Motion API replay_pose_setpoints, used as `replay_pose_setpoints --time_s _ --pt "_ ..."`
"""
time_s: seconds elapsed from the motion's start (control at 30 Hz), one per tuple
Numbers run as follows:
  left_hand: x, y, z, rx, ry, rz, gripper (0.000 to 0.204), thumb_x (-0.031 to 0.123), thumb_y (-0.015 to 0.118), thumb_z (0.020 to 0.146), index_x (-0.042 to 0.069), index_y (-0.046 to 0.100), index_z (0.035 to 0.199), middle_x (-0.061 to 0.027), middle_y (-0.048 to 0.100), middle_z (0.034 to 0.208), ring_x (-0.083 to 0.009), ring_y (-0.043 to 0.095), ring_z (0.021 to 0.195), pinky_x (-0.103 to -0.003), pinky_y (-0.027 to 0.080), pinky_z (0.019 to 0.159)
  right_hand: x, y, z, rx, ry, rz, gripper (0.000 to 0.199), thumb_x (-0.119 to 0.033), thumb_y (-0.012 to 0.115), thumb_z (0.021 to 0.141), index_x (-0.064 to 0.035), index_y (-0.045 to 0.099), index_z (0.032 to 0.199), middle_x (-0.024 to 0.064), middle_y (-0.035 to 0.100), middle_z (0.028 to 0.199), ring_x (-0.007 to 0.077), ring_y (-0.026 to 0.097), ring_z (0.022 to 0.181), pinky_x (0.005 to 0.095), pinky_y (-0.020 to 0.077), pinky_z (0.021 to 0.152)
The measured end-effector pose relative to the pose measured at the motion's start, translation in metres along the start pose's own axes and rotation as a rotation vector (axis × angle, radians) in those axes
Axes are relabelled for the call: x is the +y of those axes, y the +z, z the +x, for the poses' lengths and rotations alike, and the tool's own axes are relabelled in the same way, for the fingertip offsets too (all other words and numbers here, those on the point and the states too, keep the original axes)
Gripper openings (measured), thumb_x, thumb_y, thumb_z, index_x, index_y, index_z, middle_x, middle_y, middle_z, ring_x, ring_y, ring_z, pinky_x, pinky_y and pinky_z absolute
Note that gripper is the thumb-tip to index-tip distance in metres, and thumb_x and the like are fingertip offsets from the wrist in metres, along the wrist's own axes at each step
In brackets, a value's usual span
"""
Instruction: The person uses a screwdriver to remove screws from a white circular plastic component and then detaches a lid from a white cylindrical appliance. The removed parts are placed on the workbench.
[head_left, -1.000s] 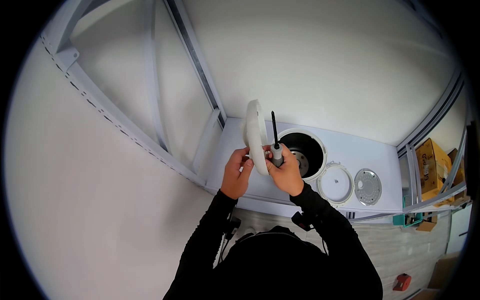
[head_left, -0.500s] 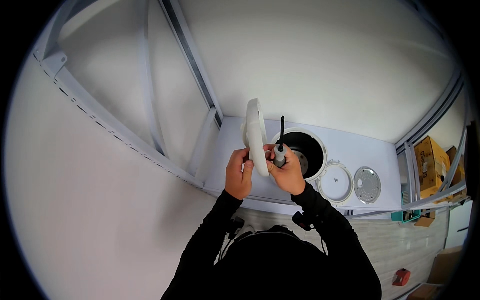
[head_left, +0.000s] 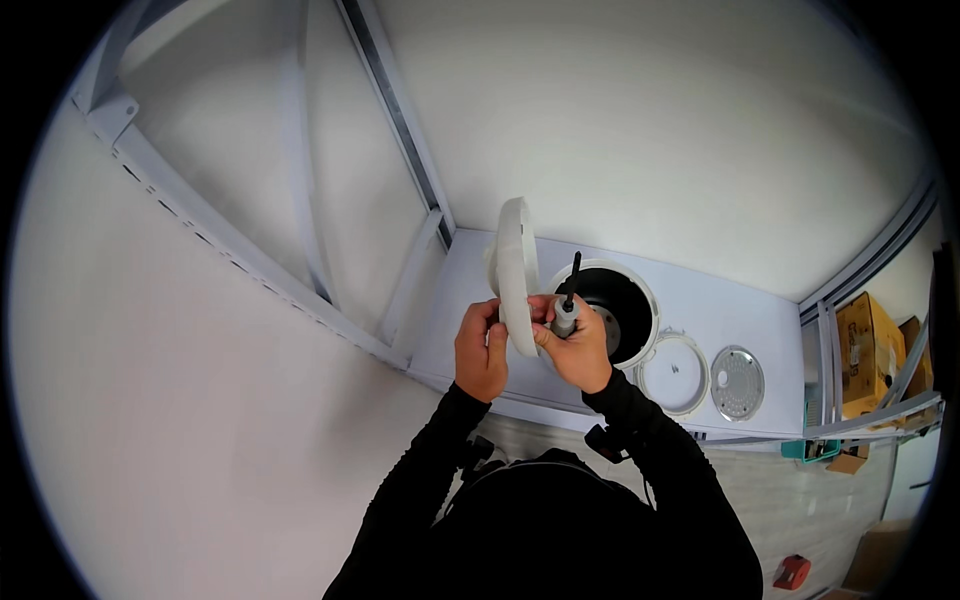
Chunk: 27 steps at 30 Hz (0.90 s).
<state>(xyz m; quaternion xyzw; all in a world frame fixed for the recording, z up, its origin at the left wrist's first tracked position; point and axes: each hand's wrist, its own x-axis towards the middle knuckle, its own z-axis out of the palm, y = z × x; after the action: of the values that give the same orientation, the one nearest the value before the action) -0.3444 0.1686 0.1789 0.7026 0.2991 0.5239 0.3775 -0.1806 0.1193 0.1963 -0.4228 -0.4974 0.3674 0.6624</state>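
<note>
A white rounded lid (head_left: 514,265), seemingly from a rice cooker, is held up on its edge above the table. My left hand (head_left: 481,352) grips its lower left side, fingers partly hidden behind it. My right hand (head_left: 583,350) is closed around a screwdriver (head_left: 564,318) with a grey handle and a dark shaft pointing up. Its fingertips also touch the lid's right side. Just behind that hand stands the white cooker body (head_left: 650,290), its dark inside exposed. To its right lie a white ring (head_left: 706,385) and a silver perforated disc (head_left: 738,383).
Small dark bits, perhaps screws (head_left: 675,369), lie within the ring. The pale table (head_left: 590,252) meets a wall, with metal frame posts (head_left: 405,120) at left. Cardboard boxes (head_left: 868,350), a teal bin (head_left: 808,451) and a red object (head_left: 791,572) are at right.
The screwdriver's tip has swung slightly right and lower. My hands and the lid keep nearly the same pose; the whole view has shifted a little.
</note>
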Motion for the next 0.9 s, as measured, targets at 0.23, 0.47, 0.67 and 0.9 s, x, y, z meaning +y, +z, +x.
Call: replay_pose_setpoints --time_s 0.23,0.47,0.67,0.9 --pt "0.001 0.008 0.0 0.082 0.059 0.097 0.037 0.029 0.047 0.109 -0.004 0.058 0.122 -0.0153 0.065 0.107 -0.028 0.066 0.095 -0.038 0.052 0.084 -0.009 -0.001 0.002 -0.057 -0.026 -0.128 0.029 0.005 0.077 0.088 -0.0045 0.051 0.099 0.0125 0.069 0.117 0.0146 0.066 0.096 0.0323 0.0558 0.086" --pt "0.005 0.003 0.006 0.05 0.094 0.213 0.035 0.028 0.045 0.108 -0.003 0.059 0.117 -0.0191 0.065 0.103 -0.0364 0.066 0.091 -0.043 0.052 0.08 -0.029 -0.001 0.005 -0.092 -0.067 -0.293 0.029 -0.004 0.075 0.089 -0.0041 0.066 0.117 0.0003 0.06 0.085 0.0105 0.057 0.077 0.0276 0.0495 0.072" --pt "0.007 0.006 0.008 0.072 0.134 0.281 0.03 0.022 0.045 0.107 -0.002 0.06 0.113 -0.0191 0.064 0.1 -0.0395 0.064 0.087 -0.046 0.051 0.077 -0.03 -0.002 0.008 -0.107 -0.086 -0.348 0.029 -0.006 0.077 0.089 -0.0017 0.066 0.115 0.008 0.065 0.088 0.0196 0.063 0.076 0.0314 0.052 0.072" --pt "0.003 0.006 0.013 0.084 0.142 0.256 0.025 0.016 0.046 0.104 -0.002 0.061 0.111 -0.019 0.065 0.097 -0.0395 0.064 0.085 -0.045 0.051 0.076 -0.021 -0.005 0.012 -0.118 -0.216 -0.365 0.023 -0.005 0.078 0.087 0.0006 0.066 0.106 0.0159 0.071 0.105 0.0295 0.07 0.084 0.0358 0.0541 0.074"
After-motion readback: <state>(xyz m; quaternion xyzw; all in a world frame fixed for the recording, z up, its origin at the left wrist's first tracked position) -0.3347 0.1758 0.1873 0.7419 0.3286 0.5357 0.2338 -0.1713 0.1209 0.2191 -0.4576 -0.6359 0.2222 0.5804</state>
